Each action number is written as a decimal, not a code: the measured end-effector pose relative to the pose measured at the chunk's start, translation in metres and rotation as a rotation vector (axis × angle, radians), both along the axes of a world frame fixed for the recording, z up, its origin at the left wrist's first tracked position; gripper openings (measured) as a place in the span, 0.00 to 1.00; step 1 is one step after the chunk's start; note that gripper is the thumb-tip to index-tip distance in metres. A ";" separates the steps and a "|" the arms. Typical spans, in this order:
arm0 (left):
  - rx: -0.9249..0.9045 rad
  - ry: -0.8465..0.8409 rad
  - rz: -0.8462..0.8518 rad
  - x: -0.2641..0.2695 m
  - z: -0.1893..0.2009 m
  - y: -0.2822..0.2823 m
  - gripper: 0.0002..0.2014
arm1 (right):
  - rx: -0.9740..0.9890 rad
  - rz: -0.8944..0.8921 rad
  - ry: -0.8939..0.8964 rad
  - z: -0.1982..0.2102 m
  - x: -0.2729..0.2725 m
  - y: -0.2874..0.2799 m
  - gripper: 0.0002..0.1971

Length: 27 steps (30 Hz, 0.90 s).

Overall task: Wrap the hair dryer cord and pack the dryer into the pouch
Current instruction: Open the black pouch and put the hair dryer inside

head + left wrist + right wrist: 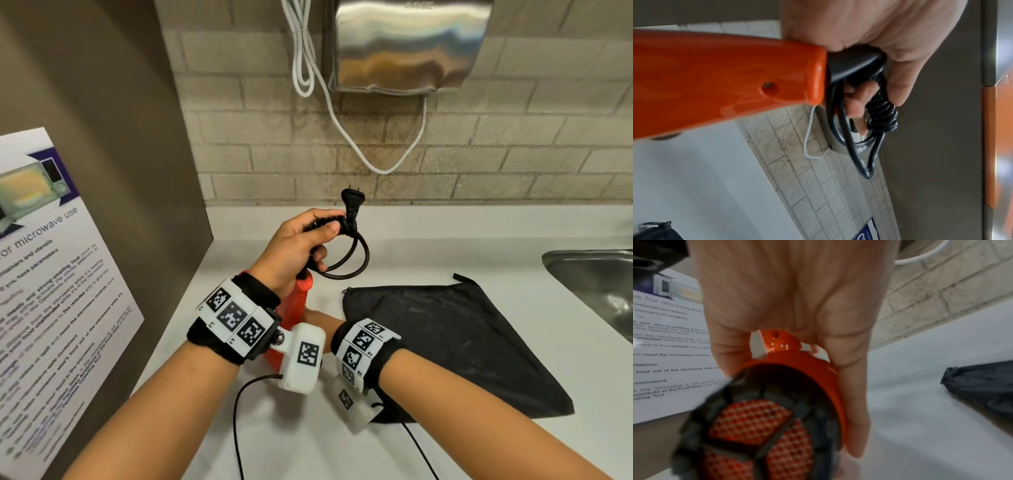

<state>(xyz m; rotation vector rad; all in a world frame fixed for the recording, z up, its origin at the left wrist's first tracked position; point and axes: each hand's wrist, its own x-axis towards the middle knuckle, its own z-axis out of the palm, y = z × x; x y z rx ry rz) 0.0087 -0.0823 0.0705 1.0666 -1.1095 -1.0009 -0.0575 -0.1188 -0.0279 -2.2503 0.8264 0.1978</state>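
Above the white counter (445, 240), the orange dryer (294, 308) stood handle-up, barrel toward the person. Left hand (291, 250) clenched the coiled cord (346, 253); right hand (797, 305) cupped the barrel. Black pouch (462, 342) lay beside a sink (596, 284).

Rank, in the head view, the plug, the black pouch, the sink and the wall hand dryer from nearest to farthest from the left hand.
1. Plug: sticks up right beside the left hand, which grips the coiled cord.
2. Black pouch: flat on the counter, down to the right.
3. Wall hand dryer and sink: both farther out, above and at the right edge; too close to rank.
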 end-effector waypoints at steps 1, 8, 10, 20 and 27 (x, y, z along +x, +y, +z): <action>-0.008 0.011 0.010 0.000 0.000 0.001 0.10 | 0.009 -0.014 0.003 -0.001 0.000 -0.001 0.18; -0.067 0.204 0.219 0.023 -0.004 0.008 0.09 | -0.099 -0.216 0.045 -0.009 -0.007 -0.015 0.35; -0.069 0.207 0.340 0.035 -0.009 0.010 0.10 | -0.156 -0.271 0.046 -0.011 -0.011 -0.020 0.38; 0.222 0.135 0.674 0.093 -0.063 0.035 0.09 | -0.374 -0.292 0.143 -0.019 -0.019 -0.031 0.32; 0.543 0.036 0.606 0.114 -0.109 0.046 0.09 | -0.443 -0.248 0.212 -0.022 -0.015 -0.025 0.52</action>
